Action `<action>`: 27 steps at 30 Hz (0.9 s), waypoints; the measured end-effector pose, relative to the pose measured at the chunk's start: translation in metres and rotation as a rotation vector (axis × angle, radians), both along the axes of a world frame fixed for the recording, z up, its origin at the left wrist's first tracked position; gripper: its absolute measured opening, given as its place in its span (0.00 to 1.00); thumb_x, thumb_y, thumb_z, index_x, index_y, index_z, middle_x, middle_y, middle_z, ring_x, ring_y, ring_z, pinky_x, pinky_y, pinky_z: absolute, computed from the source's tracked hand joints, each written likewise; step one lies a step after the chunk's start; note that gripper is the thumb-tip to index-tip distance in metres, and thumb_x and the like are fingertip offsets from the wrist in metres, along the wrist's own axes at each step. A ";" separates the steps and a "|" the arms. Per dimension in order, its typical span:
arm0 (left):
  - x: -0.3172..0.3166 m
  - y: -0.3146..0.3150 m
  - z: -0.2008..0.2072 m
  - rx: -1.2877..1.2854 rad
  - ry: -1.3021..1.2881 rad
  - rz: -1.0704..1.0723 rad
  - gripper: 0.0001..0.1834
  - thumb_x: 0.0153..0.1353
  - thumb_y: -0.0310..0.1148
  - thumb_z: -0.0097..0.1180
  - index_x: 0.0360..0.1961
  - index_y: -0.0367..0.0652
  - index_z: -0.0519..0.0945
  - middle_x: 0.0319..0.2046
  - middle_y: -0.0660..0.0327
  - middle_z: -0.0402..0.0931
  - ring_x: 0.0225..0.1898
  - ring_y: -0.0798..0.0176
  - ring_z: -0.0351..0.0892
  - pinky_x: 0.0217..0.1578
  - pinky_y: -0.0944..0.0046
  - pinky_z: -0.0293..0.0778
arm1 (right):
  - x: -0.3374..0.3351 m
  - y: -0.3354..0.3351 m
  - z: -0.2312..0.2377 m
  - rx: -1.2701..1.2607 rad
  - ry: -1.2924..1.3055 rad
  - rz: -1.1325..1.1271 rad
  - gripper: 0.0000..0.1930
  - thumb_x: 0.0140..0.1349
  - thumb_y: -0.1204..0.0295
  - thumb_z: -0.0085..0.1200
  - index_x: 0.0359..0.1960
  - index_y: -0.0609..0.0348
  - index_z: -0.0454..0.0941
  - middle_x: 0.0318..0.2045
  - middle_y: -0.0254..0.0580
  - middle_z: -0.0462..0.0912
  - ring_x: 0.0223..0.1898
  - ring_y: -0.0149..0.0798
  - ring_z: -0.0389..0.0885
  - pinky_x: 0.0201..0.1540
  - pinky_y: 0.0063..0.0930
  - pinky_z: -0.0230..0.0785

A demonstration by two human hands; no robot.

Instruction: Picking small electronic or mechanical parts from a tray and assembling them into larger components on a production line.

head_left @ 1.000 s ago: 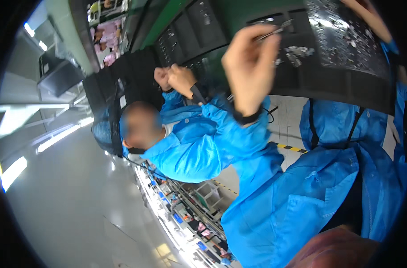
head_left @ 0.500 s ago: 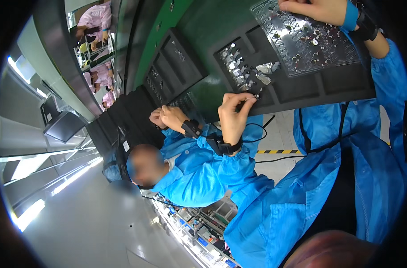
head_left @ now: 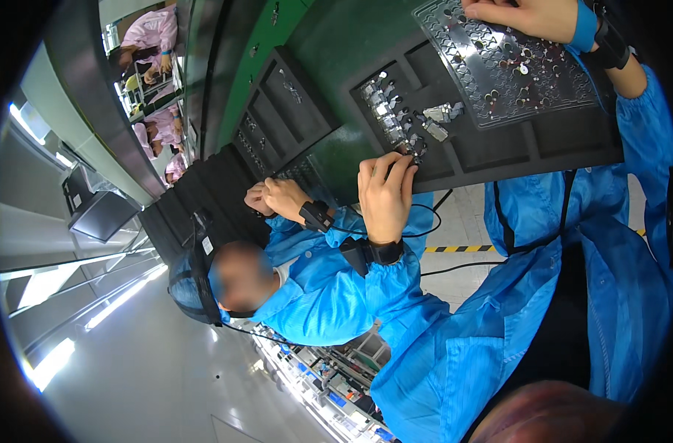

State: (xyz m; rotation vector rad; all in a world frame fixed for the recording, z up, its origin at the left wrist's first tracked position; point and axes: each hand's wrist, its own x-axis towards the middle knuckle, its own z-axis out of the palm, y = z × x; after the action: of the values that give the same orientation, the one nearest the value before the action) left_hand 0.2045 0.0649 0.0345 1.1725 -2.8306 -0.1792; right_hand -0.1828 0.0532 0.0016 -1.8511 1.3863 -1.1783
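My left hand [head_left: 384, 193] is at the near edge of a black compartment tray [head_left: 491, 157]. Its fingers are bent together, with the tips among small metal parts [head_left: 417, 150]; whatever they pinch is too small to make out. Silvery metal pieces [head_left: 380, 107] lie in a row in the same compartment, beside a few larger ones [head_left: 436, 125]. At the upper right, my right hand [head_left: 532, 16] reaches over a clear plastic blister tray [head_left: 510, 103] holding several small round parts. Its fingers are closed, but the tips are partly cut off by the frame's top edge.
A co-worker in blue sits to my left, hands [head_left: 281, 198] together over the green bench [head_left: 344, 148]. Another black tray [head_left: 296, 103] with small parts lies farther left. A black cable [head_left: 432, 229] loops below my left wrist. People in pink [head_left: 152, 33] work beyond.
My left hand has turned and shifted slightly left; its raised thumb-and-finger pinch is now lower, among the metal parts. My right hand has barely moved.
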 end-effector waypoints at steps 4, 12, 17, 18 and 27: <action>0.001 -0.002 0.002 -0.036 -0.050 -0.039 0.13 0.51 0.26 0.72 0.39 0.44 0.88 0.41 0.61 0.80 0.43 0.52 0.76 0.43 0.55 0.74 | 0.002 0.001 0.018 0.041 0.018 0.013 0.09 0.63 0.69 0.65 0.36 0.64 0.87 0.27 0.46 0.87 0.25 0.39 0.84 0.29 0.30 0.75; -0.006 -0.004 0.006 -0.112 -0.074 -0.021 0.13 0.51 0.26 0.72 0.40 0.45 0.88 0.38 0.62 0.77 0.41 0.53 0.75 0.41 0.54 0.73 | -0.002 -0.003 0.008 0.013 0.005 0.012 0.09 0.63 0.68 0.65 0.34 0.63 0.87 0.26 0.45 0.86 0.25 0.41 0.84 0.29 0.30 0.74; -0.007 -0.016 0.033 0.117 0.058 -0.011 0.10 0.52 0.24 0.70 0.37 0.44 0.88 0.36 0.61 0.75 0.37 0.54 0.75 0.38 0.56 0.72 | 0.009 0.000 0.002 0.016 -0.010 -0.004 0.10 0.62 0.68 0.63 0.32 0.63 0.85 0.24 0.45 0.84 0.25 0.43 0.82 0.30 0.33 0.73; -0.003 -0.022 0.043 0.252 0.089 0.031 0.09 0.50 0.22 0.70 0.35 0.41 0.88 0.33 0.59 0.75 0.36 0.54 0.75 0.37 0.57 0.74 | 0.008 -0.003 0.001 0.017 0.001 -0.006 0.10 0.62 0.67 0.62 0.32 0.63 0.84 0.24 0.44 0.84 0.25 0.43 0.82 0.30 0.34 0.73; -0.048 -0.177 0.045 0.296 0.437 0.161 0.11 0.66 0.31 0.63 0.44 0.36 0.87 0.37 0.55 0.86 0.36 0.67 0.83 0.40 0.65 0.77 | 0.002 -0.004 0.001 -0.081 -0.038 -0.051 0.08 0.65 0.70 0.61 0.35 0.65 0.85 0.27 0.45 0.84 0.25 0.39 0.81 0.29 0.31 0.73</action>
State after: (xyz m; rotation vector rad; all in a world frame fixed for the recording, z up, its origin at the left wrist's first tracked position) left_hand 0.1563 -0.1120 0.0795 1.2229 -2.3710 -0.7633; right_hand -0.1804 0.0494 0.0025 -1.8486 1.3906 -1.3060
